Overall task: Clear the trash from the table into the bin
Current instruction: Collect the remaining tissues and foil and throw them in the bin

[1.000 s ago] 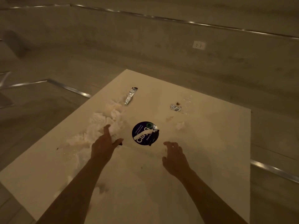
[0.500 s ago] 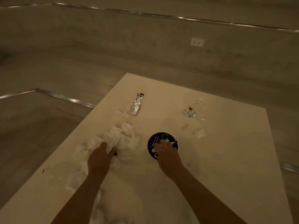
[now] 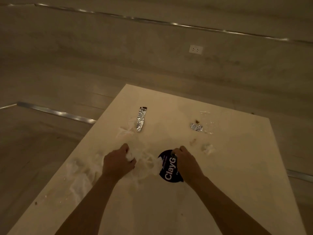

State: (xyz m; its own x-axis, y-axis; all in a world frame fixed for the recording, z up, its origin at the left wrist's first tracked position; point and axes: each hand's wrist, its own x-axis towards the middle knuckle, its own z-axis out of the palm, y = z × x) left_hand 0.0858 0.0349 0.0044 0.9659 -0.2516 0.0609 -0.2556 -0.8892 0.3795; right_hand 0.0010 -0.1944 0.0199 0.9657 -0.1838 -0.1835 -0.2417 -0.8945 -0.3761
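Note:
My left hand (image 3: 117, 162) grips a bunch of crumpled white tissue (image 3: 144, 160) near the middle of the white table (image 3: 237, 192). More tissue trails to the left front (image 3: 79, 175). My right hand (image 3: 186, 162) curls over the far edge of a round dark lid printed "ClayG" (image 3: 169, 170), which is tilted up off the table. A long foil strip (image 3: 141, 118) lies further back, and a small foil piece (image 3: 196, 127) sits at the back right. A small tissue scrap (image 3: 208, 148) rests right of my right hand. No bin is in view.
Clear plastic film (image 3: 207, 121) and brown crumbs lie beside the small foil. Crumbs dot the table's left front edge (image 3: 36, 203). Beyond the table are a pale floor with metal strips and a wall with a socket (image 3: 195, 49).
My left hand has closed on the tissue and pulled it toward the lid. My right hand has taken hold of the lid and tipped it up. The camera has moved closer.

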